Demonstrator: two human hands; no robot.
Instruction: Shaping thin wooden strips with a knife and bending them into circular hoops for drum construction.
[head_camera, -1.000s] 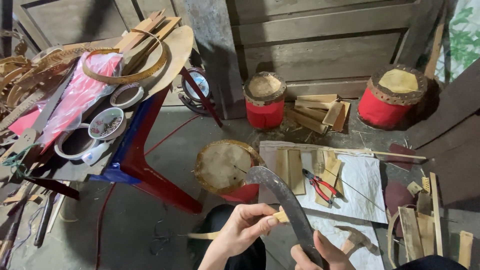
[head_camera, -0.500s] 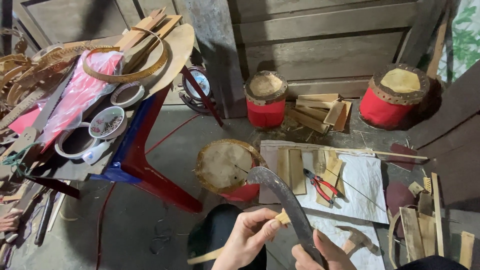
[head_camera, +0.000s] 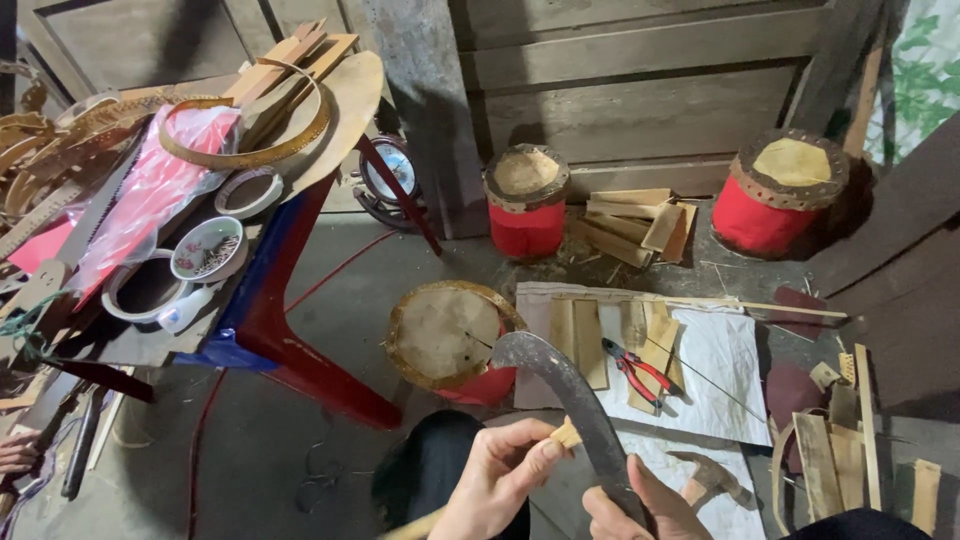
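At the bottom edge, the left hand (head_camera: 497, 480) pinches a thin bamboo strip (head_camera: 566, 434) between thumb and fingers, its tip pressed against a curved knife (head_camera: 580, 410). The right hand (head_camera: 640, 505) is clenched around the knife's lower end, blade arcing up and left. Just right lies a hammer (head_camera: 712, 478) on white sheets (head_camera: 725, 360), with red pliers (head_camera: 635, 370) beyond. Touching the blade's tip in view is a small drum (head_camera: 445, 335). Farther back stand two more red drums (head_camera: 527, 200), wood slats between them. A cluttered tabletop (head_camera: 300, 160) sits left.

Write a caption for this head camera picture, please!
Left hand holds a bamboo strip against a curved knife gripped by the right hand, beside small red drums.
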